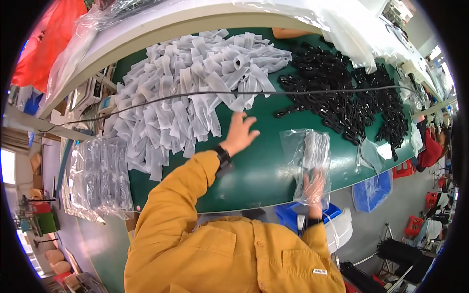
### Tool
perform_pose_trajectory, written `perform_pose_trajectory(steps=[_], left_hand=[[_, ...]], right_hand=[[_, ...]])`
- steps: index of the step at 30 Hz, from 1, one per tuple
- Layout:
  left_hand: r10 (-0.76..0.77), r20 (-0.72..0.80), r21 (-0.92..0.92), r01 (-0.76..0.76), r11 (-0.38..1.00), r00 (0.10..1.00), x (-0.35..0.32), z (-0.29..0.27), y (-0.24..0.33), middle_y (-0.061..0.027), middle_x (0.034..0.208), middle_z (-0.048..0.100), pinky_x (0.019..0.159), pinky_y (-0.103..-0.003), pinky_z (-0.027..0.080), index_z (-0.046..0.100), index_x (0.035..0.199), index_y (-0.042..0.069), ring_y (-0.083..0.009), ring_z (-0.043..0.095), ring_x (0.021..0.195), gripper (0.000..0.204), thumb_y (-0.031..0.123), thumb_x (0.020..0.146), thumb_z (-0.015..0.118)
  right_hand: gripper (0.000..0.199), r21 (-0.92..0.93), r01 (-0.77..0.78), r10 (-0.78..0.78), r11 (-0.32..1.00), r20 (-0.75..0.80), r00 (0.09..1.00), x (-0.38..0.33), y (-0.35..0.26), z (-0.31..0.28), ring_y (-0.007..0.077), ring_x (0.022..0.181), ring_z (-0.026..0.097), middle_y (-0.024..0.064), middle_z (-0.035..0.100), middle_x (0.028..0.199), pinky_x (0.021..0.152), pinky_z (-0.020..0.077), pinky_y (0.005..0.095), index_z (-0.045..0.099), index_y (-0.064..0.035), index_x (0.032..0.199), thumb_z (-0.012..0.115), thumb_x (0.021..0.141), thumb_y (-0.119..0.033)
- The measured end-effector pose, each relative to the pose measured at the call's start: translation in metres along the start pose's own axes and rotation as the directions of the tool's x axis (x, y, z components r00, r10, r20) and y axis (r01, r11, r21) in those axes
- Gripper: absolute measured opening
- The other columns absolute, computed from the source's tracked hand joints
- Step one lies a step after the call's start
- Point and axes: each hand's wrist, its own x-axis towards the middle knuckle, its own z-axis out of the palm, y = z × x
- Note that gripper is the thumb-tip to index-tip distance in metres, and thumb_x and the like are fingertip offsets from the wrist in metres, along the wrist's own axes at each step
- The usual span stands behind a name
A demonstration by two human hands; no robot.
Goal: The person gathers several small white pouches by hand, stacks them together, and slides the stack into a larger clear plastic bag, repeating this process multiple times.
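My left hand is held over the green table, fingers spread, just below the edge of a big heap of small frosted plastic pouches; nothing is in it. Farther right and nearer to me, my right hand is at the near end of a clear plastic bag. Its fingers are stretched out and apart, and the film seems to lie over them. A bundle of whitish pouches fills the bag's far part. Whether the fingers touch that bundle I cannot tell.
A pile of black looped cords covers the far right of the table. Filled clear bags lie in a row at the left. A dark cable hangs across. Another person's arm shows at the far edge. Blue bins stand below.
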Motion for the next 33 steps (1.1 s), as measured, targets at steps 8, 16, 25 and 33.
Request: perform_pose_trajectory(steps=[8,16,25,33], left_hand=[[0.071,0.019,0.350,-0.073,0.934,0.997,0.126,0.038,-0.047,-0.0214,0.147,0.029,0.103,-0.067,0.026,0.053,0.133,0.017,-0.0484,0.019,0.138,0.063,0.039,0.077,0.074],[-0.046,0.240,0.503,-0.084,0.860,0.970,0.101,0.041,-0.079,-0.0144,0.148,0.033,0.106,-0.066,0.022,0.053,0.133,0.021,-0.0437,0.020,0.139,0.060,0.045,0.080,0.068],[0.016,0.428,0.297,-0.157,0.942,0.904,-0.065,-0.049,-0.035,-0.0101,0.149,0.034,0.111,-0.063,0.019,0.056,0.130,0.021,-0.0388,0.020,0.142,0.053,0.040,0.082,0.069],[0.032,0.549,0.233,-0.189,0.954,0.835,-0.145,-0.115,-0.020,-0.0055,0.150,0.034,0.113,-0.061,0.018,0.058,0.126,0.020,-0.0345,0.016,0.145,0.049,0.037,0.082,0.070]], right_hand=[[0.018,-0.080,-0.427,0.435,0.901,0.142,0.889,-0.080,-0.018,-0.110,0.0324,0.064,0.066,0.0163,0.068,0.074,0.064,0.0512,0.0407,0.069,-0.0019,0.082,0.066,0.086,-0.019],[0.015,0.221,-0.494,0.529,0.841,-0.142,0.837,-0.025,-0.049,-0.161,0.0151,0.071,0.067,0.0112,0.070,0.078,0.067,0.0509,0.0274,0.068,0.0031,0.094,0.060,0.093,-0.010],[0.019,0.499,0.154,-0.271,0.853,0.171,0.947,0.138,-0.187,-0.011,0.0262,0.072,0.063,0.0114,0.064,0.088,0.063,0.0493,0.0334,0.066,-0.0046,0.103,0.067,0.085,-0.011],[0.023,0.423,0.447,-0.596,0.788,0.347,0.724,0.137,-0.259,0.109,0.0332,0.074,0.064,0.0132,0.061,0.098,0.063,0.0509,0.0382,0.064,-0.0053,0.100,0.068,0.085,-0.022]])
